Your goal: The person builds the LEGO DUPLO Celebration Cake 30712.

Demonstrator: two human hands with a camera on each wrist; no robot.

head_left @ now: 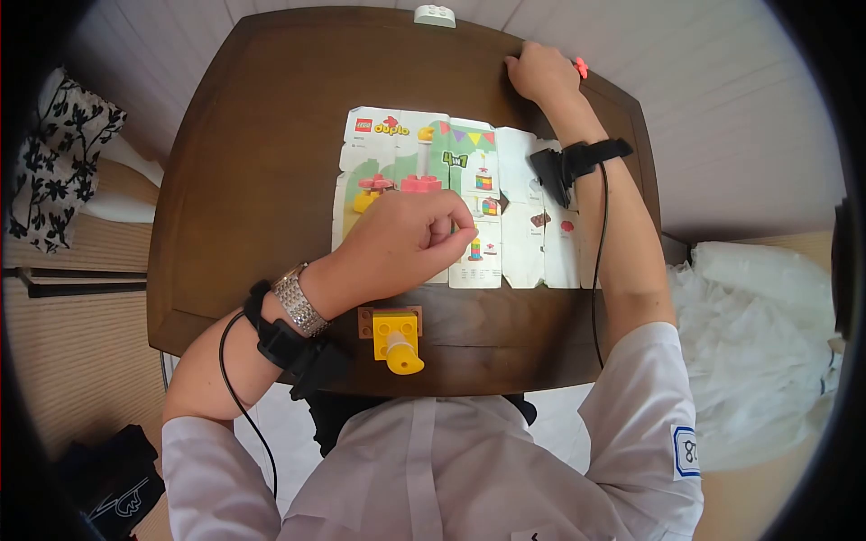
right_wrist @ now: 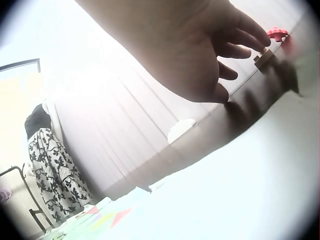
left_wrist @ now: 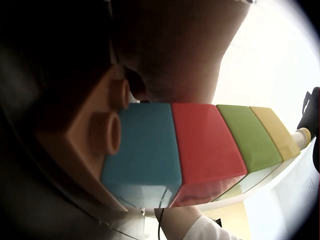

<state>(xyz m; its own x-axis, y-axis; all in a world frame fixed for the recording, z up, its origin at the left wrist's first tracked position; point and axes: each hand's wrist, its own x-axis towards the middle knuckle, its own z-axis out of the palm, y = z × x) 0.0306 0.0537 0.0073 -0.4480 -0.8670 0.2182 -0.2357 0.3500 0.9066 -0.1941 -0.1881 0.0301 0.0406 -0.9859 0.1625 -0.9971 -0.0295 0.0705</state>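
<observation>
My left hand (head_left: 397, 239) rests loosely curled over the unfolded Duplo leaflet (head_left: 406, 144), with nothing visible in its fingers. Just below its wrist stands a brick tower (head_left: 397, 334), seen from above with its yellow top. From the side, in the left wrist view, it has a brown base (left_wrist: 80, 135), then blue (left_wrist: 145, 145), red (left_wrist: 205, 140), green (left_wrist: 247, 135) and yellow (left_wrist: 275, 132) bricks. At the far right of the table is my right hand (head_left: 546, 77), its fingers loosely bent. Its fingertips come close to a small tan brick (right_wrist: 263, 59) and a red flower piece (right_wrist: 277, 34).
A white studded brick (head_left: 435, 15) lies at the table's far edge, against the pale wall. The dark wooden table (head_left: 262, 135) has rounded edges. Clear plastic bags (head_left: 753, 352) lie to the right. A person in a patterned skirt (head_left: 59, 162) is at the left.
</observation>
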